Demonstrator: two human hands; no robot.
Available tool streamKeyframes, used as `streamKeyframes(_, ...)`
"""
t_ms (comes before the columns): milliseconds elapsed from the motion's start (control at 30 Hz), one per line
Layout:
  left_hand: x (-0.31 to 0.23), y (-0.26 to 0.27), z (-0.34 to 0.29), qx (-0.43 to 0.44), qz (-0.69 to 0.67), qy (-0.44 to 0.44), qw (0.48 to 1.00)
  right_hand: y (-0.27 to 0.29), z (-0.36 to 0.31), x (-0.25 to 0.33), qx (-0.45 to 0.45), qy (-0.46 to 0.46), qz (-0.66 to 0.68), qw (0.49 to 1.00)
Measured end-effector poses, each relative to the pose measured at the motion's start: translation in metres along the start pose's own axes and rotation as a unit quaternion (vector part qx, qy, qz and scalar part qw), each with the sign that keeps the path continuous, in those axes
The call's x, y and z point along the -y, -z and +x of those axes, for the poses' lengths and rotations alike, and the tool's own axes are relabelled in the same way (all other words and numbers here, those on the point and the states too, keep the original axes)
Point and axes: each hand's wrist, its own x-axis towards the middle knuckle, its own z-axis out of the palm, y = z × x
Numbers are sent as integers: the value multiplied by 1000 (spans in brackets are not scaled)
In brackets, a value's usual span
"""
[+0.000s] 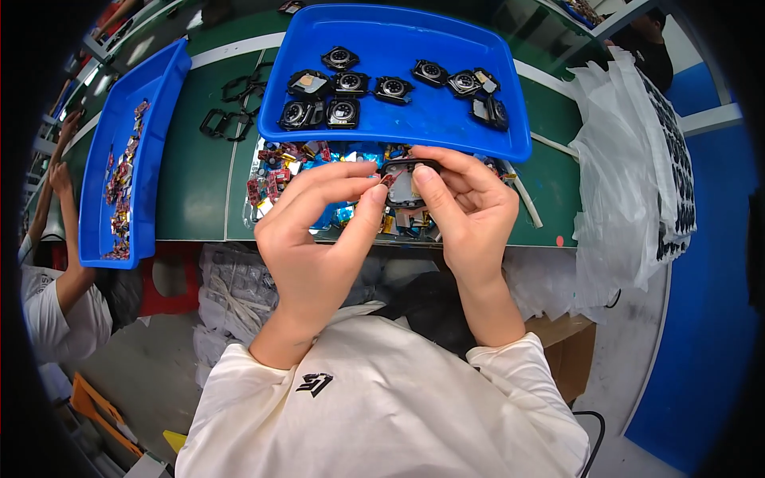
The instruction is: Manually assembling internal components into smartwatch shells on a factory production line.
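Observation:
Between the thumb and fingers of my right hand (472,209) is a black smartwatch case (405,193), its grey inside turned up toward me. My left hand (315,219) meets its left side, thumb and fingertips pinched around a small red circuit board (389,178) at the case's edge. The fingertips partly cover this piece. Under and around both hands lies a heap of small red, blue and yellow-white electronic parts (275,177). Just beyond, a large blue tray (450,119) carries several black watch cases (343,111), grouped mostly to its left and right.
A second blue tray (151,171) at the left holds small red parts. Black frames (213,123) lie on the green table (195,187). White plastic sheeting (613,159) drapes a stack of black pieces at the right. Another person's hands (60,177) are at the far left.

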Motion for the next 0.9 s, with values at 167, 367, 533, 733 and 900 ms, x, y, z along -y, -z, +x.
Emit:
streamKeyframes(167, -8, 8, -1, 30, 4, 64, 997, -1, 1, -1, 19, 24, 21, 999)
streamKeyframes(367, -7, 10, -3, 85, 84, -72, 990, 1, 1, 1, 17, -7, 49, 999)
streamKeyframes(533, -9, 11, -7, 124, -220, 237, 938, -1, -3, 2, 32, 90, -51, 994)
streamKeyframes(733, -5, 10, -6, 102, -300, 287, 904, 0, -6, 6, 59, 109, -80, 989)
streamKeyframes(900, 1, 3, -7, 79, -302, 283, 907, 3, -6, 5, 69, 118, -87, 987)
